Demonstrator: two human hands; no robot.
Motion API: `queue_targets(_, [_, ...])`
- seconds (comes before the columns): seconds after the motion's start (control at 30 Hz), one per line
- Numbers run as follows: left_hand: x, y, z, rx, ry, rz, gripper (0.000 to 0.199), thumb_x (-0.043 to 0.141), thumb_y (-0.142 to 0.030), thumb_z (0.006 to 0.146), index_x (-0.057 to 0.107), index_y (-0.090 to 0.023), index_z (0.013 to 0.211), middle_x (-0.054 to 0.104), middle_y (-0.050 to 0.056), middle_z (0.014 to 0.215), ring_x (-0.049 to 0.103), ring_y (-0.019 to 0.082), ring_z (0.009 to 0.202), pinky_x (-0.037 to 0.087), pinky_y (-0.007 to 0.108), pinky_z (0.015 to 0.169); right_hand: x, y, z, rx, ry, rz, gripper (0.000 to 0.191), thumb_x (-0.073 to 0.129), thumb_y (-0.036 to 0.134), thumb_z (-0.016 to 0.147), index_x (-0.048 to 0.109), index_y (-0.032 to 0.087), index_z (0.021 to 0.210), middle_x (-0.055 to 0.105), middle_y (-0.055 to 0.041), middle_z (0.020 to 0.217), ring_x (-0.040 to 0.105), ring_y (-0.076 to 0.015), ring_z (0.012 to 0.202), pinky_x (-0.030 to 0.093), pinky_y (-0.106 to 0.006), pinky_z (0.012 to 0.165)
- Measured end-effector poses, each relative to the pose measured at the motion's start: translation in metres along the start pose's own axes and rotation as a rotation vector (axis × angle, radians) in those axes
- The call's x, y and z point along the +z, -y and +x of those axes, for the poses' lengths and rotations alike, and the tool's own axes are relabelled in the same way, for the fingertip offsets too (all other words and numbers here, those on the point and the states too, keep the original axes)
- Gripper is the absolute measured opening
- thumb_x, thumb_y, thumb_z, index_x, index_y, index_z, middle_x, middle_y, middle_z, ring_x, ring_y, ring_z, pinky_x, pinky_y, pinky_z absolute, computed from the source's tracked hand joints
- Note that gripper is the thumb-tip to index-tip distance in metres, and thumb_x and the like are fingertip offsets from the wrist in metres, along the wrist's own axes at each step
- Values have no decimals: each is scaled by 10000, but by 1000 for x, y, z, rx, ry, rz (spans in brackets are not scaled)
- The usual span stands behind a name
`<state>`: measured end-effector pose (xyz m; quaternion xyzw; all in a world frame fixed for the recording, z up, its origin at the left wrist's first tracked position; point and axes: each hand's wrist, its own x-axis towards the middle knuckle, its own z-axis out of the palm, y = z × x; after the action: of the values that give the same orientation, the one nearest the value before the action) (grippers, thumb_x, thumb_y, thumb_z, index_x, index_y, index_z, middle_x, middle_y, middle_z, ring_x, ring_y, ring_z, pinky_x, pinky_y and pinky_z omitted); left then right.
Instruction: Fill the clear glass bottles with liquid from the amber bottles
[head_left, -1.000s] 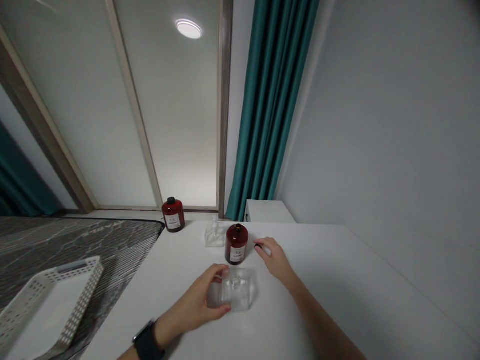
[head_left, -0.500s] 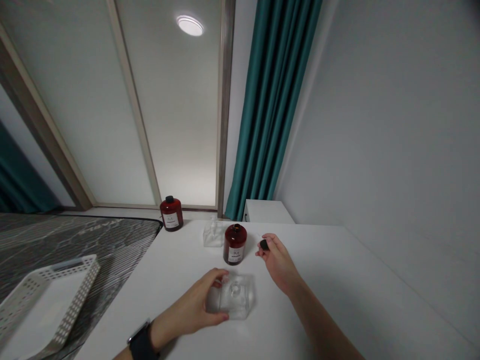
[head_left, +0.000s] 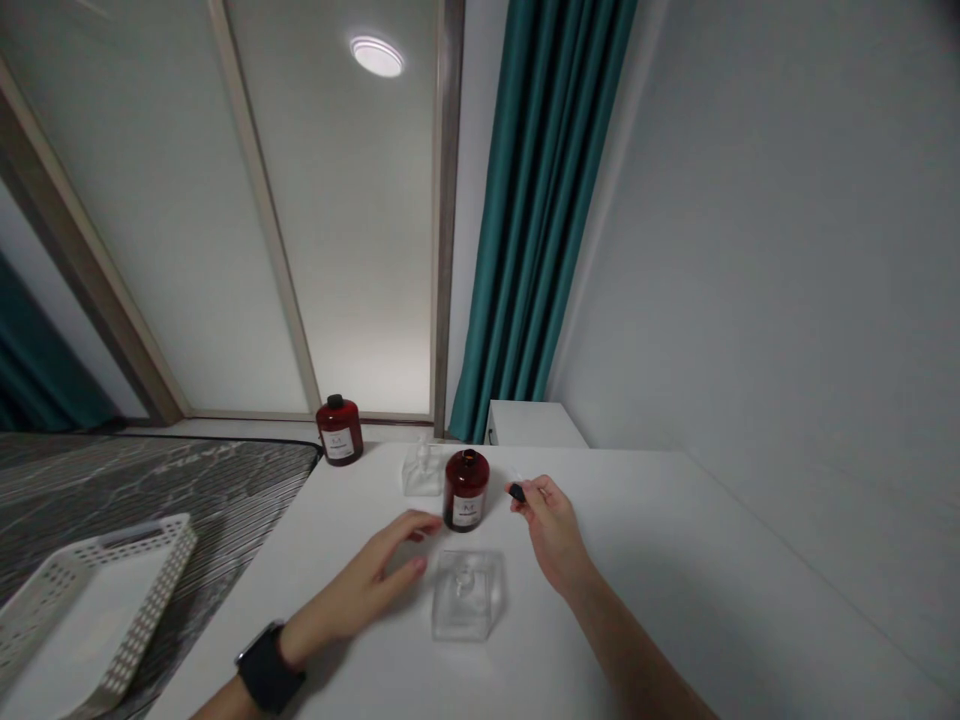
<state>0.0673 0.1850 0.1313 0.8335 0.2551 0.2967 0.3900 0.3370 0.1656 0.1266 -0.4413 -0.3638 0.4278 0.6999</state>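
My left hand (head_left: 386,570) is open above the white table, its fingertips close to the lower left side of a dark red bottle (head_left: 466,490). That bottle has a white label, and its neck is uncapped. Between the fingers of my right hand (head_left: 551,525) is a small black cap (head_left: 517,492), held to the right of the bottle. Nearer to me stands a clear square glass bottle (head_left: 463,597), which neither hand touches. A second clear bottle (head_left: 423,470) is just behind and left of the red one. Farther left stands another red bottle (head_left: 340,430) with its black cap on.
A white perforated basket (head_left: 142,600) sits left of the table (head_left: 675,560), on a grey patterned surface (head_left: 247,475). Behind the table are a white cabinet (head_left: 532,424), a teal curtain (head_left: 532,220) and frosted sliding doors (head_left: 352,240). A grey wall is to the right.
My left hand has let go of the near clear bottle and moved up and left, toward the red bottle. My right hand's black cap has shifted slightly left, closer to the red bottle.
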Motion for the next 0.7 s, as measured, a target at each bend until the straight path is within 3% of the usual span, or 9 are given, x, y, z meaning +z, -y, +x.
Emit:
queue_targets(0.07, [-6, -3, 14, -32, -158, 85, 292, 516, -296, 975, 565, -234, 1256, 626, 99, 1274, 585, 293, 1172, 473, 466, 1036, 2, -1, -2, -32, 0, -54, 376, 803, 530, 728, 596, 216, 704, 768, -46, 806, 653, -171, 722, 509, -316, 727])
queue_targets(0.17, [-8, -6, 40, 45, -291, 160, 297, 525, -245, 948, 548, -220, 1243, 611, 108, 1251, 573, 285, 1174, 497, 463, 1009, 5, -3, -5, -82, 4, -128, 347, 797, 507, 744, 616, 211, 736, 784, -68, 835, 699, -208, 811, 516, -345, 787])
queue_targets(0.3, [6, -3, 71, 143, -304, 207, 541, 631, -208, 860, 436, -215, 1365, 527, 132, 1371, 506, 297, 1284, 430, 489, 1100, 5, -7, -6, -179, -7, -228, 332, 790, 494, 747, 613, 214, 730, 785, -83, 867, 708, -234, 822, 521, -380, 800])
queue_targets(0.4, [22, 2, 86, 105, -356, 185, 651, 697, -233, 809, 395, -184, 1384, 492, 158, 1404, 473, 316, 1327, 359, 514, 1155, 4, -10, -7, -263, -14, -306, 267, 779, 442, 769, 639, 215, 756, 782, -86, 897, 697, -237, 840, 512, -389, 818])
queue_targets(0.47, [29, 4, 92, 41, -373, 117, 626, 696, -249, 803, 410, -171, 1354, 522, 161, 1371, 511, 319, 1294, 378, 514, 1136, 3, -11, -7, -311, -14, -346, 212, 760, 401, 792, 654, 217, 786, 780, -85, 913, 694, -239, 863, 511, -391, 826])
queue_targets(0.57, [29, 3, 95, -14, -348, 38, 590, 702, -235, 777, 443, -170, 1304, 590, 141, 1290, 582, 308, 1207, 428, 492, 1087, 5, -8, -2, -370, -9, -384, 149, 736, 353, 814, 667, 222, 831, 775, -79, 926, 695, -241, 888, 519, -395, 832])
queue_targets(0.7, [16, -1, 91, 6, -216, 12, 588, 734, -204, 748, 467, -191, 1272, 631, 107, 1234, 609, 290, 1156, 451, 459, 1057, 17, 1, 13, -445, 15, -408, 101, 709, 316, 836, 669, 228, 862, 771, -70, 940, 701, -237, 909, 533, -387, 831])
